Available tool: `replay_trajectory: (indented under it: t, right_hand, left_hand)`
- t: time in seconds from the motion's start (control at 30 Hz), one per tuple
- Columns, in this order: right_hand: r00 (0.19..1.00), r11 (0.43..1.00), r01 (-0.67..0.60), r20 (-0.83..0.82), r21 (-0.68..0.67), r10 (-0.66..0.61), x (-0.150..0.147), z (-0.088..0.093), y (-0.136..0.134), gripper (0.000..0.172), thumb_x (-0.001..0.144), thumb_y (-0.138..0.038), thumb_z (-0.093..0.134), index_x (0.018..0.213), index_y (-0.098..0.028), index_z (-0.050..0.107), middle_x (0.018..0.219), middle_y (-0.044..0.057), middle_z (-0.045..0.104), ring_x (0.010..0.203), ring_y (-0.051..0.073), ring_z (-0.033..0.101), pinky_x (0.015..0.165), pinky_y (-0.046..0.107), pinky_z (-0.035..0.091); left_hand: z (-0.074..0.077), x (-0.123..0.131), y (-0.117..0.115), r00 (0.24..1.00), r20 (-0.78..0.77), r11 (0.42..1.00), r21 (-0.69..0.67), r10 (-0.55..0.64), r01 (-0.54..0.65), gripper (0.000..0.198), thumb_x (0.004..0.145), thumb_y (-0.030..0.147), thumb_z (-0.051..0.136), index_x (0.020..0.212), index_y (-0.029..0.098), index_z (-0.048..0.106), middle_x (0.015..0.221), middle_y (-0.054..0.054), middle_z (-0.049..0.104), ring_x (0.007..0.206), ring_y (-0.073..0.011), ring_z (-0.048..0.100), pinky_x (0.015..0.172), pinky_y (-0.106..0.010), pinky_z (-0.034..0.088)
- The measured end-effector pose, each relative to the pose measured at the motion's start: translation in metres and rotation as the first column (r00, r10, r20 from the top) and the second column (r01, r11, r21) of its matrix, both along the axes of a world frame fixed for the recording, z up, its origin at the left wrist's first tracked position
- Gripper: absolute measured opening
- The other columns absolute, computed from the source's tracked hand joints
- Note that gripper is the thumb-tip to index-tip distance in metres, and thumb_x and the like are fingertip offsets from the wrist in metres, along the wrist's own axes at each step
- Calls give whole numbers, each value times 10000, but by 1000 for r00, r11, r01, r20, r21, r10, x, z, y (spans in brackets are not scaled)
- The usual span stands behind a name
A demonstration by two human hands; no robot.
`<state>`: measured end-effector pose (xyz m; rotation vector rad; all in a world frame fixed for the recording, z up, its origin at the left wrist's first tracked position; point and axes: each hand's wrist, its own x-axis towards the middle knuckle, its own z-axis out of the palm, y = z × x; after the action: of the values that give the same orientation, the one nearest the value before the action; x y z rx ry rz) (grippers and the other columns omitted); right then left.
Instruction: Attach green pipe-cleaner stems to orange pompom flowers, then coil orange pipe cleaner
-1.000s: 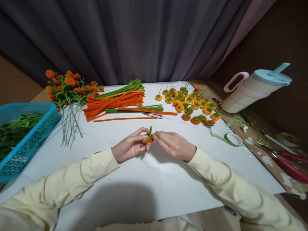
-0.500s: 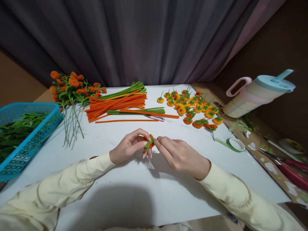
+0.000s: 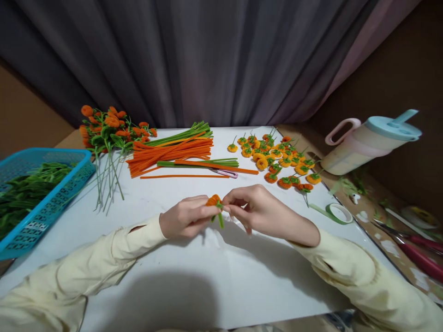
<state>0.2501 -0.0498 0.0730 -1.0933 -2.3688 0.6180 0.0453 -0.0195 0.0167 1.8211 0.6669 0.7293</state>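
Observation:
Both my hands meet over the middle of the white table (image 3: 194,276) on a small orange pipe-cleaner flower (image 3: 214,201) with a green stem hanging down. My left hand (image 3: 187,217) is closed around it from the left, fingers curled. From the right, my right hand (image 3: 258,210) pinches the same piece with thumb and forefinger, its other fingers loosely bent. Beyond them lie a bundle of orange and green pipe cleaners (image 3: 173,151) and a group of several finished orange and yellow flower heads (image 3: 277,159).
A blue basket (image 3: 51,198) with green leaves stands at the left. A bunch of stemmed orange flowers (image 3: 107,133) lies at the back left. Green tape roll (image 3: 338,212), a lidded jug (image 3: 370,143), pink-handled scissors (image 3: 224,173) and red-handled tools (image 3: 418,251) are on the right.
The flower has been turned over: its green stem pointed up, now it hangs down with the orange head on top. My right hand has shifted to pinch it from the right.

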Motion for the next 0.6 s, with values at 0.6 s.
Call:
replay_trajectory:
  t: [0.6]
  right_hand:
    - [861, 455, -297, 442, 839, -252, -12, -2, 8, 263, 868, -12, 352, 944, 28, 600, 735, 132, 590, 593, 189, 549, 412, 289, 427]
  left_hand:
    - [57, 24, 16, 944, 4, 925, 196, 330, -324, 28, 838, 223, 539, 848, 201, 524, 733, 13, 546, 610, -140, 494, 596, -224, 307]
